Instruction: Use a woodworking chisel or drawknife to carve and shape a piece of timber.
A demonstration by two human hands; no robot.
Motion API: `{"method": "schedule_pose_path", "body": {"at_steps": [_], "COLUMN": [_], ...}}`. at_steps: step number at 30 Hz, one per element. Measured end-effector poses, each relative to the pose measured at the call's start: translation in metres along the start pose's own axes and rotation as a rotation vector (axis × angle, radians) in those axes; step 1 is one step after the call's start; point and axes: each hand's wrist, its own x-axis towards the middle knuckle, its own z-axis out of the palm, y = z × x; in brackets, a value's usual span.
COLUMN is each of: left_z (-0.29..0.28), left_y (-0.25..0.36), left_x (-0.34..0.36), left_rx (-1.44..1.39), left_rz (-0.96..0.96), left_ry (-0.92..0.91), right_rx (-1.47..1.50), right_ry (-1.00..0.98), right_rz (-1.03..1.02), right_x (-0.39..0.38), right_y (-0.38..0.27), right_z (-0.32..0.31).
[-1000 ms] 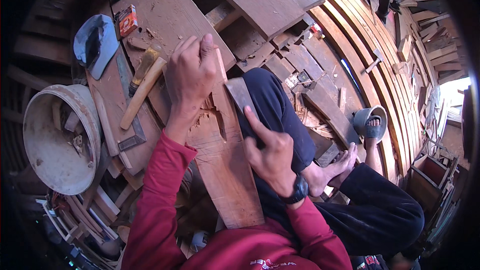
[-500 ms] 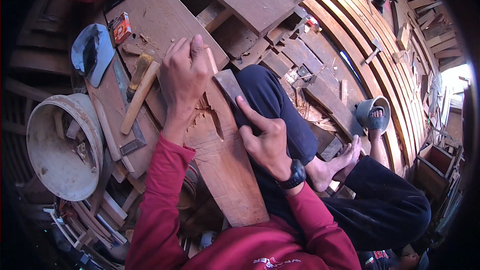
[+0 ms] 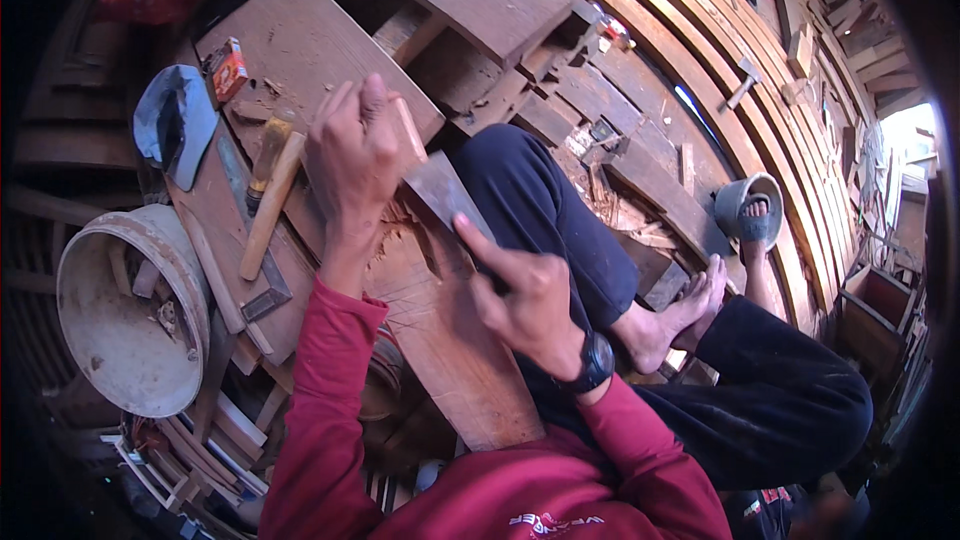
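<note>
A long piece of wood point(image 3: 450, 355) slants up and away from my waist, with a split, gouged hollow near its middle. My left hand point(image 3: 352, 155) is closed around its far end, thumb uppermost. In my right hand point(image 3: 535, 305) is a flat metal blade point(image 3: 440, 188), its forefinger stretched along the face. The blade lies slantwise over the wood's right edge, just beyond the hollow. My right palm hides the blade's near end. Left of my left hand, a wooden-handled tool point(image 3: 270, 205) and a try square point(image 3: 268, 295) rest on the bench board.
A white bucket point(image 3: 135, 315) with scraps stands at left, near a blue cap point(image 3: 178, 125) and a small red box point(image 3: 226, 70). A hammer point(image 3: 742, 85) lies on long planks point(image 3: 690, 60) at right. Another person's foot point(image 3: 757, 215) shows by a grey round container point(image 3: 733, 210).
The blade has moved left, from beside the wood's edge to over it, with my right hand following. My left hand keeps its hold. The whole view has shifted slightly.
</note>
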Motion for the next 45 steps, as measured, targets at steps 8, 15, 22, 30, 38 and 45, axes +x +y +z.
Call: {"method": "schedule_pose_path", "body": {"at_steps": [8, 15, 22, 30, 38, 45], "left_z": [0.003, 0.002, 0.003, 0.003, 0.002, 0.003], "left_y": [0.001, 0.002, -0.001, 0.0, 0.002, 0.001], "left_x": [-0.001, -0.002, -0.002, -0.003, -0.002, -0.001], "left_rx": [-0.053, -0.047, -0.087, -0.083, -0.094, -0.076], "left_rz": [0.016, 0.026, 0.005, -0.011, -0.047, -0.006], "left_ry": [-0.002, -0.003, 0.0, -0.009, -0.021, 0.004], "right_rx": [-0.385, -0.475, -0.471, -0.425, -0.345, -0.399], "right_ry": [-0.019, -0.106, -0.052, -0.009, -0.008, -0.029], "right_rz": [0.035, 0.09, 0.046, 0.055, 0.084, 0.087], "right_x": [-0.015, -0.02, -0.01, -0.006, -0.007, -0.005], "right_y": [-0.02, -0.031, -0.028, -0.024, -0.021, -0.025], "right_z": [-0.005, -0.009, -0.004, -0.002, -0.007, -0.006]}}
